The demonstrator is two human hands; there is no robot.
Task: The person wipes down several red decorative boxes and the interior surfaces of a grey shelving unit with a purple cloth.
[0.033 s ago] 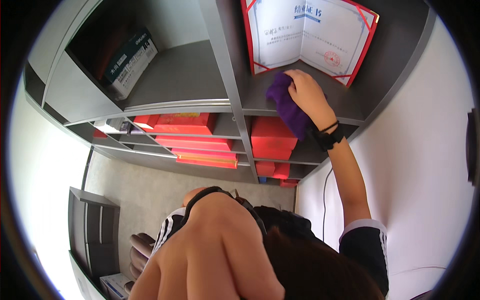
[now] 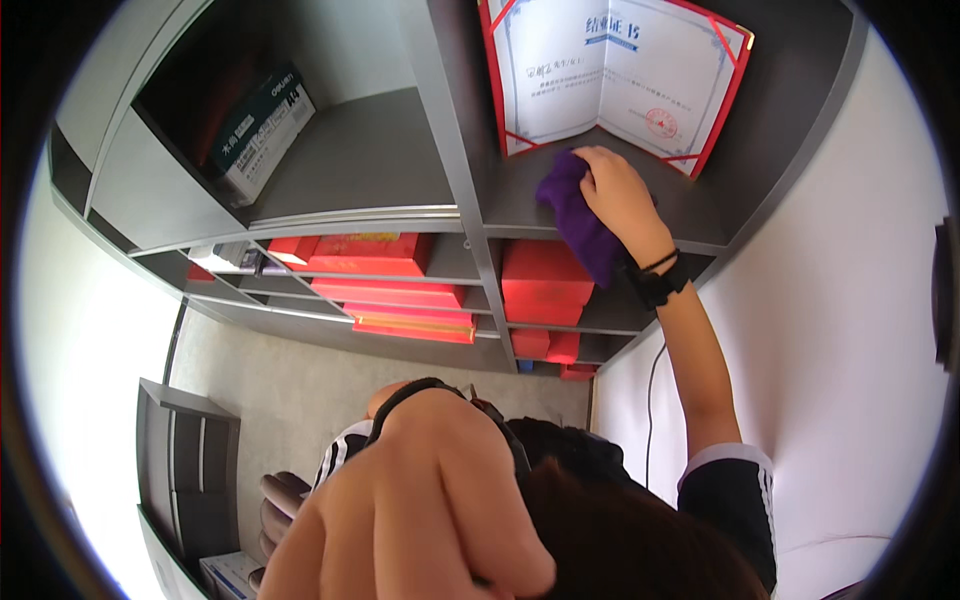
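While its upper part lay bunched over the dark grey shelf (image 2: pixel 520 205), the purple cloth (image 2: pixel 580 225) drooped in soft folds, its lower end hanging past the shelf's front edge. The right hand (image 2: pixel 625 195) grasped it from above, fingers bent over the top and thumb pressed along the near side, so the palm was mostly closed around the fabric. A black wristband (image 2: pixel 662 285) circled that wrist, near the cloth's lower end. Just behind the fingers stood a red certificate folder (image 2: pixel 550 90), spread open with its white pages facing out. Below the shelf, red boxes (image 2: pixel 545 275) filled part of the next compartment; to the left, a dark green and white box (image 2: pixel 262 135) leaned in its own bay. Far nearer the camera, the left hand (image 2: pixel 420 490) showed its back, fingers running out of view, so whether it held anything could not be told.
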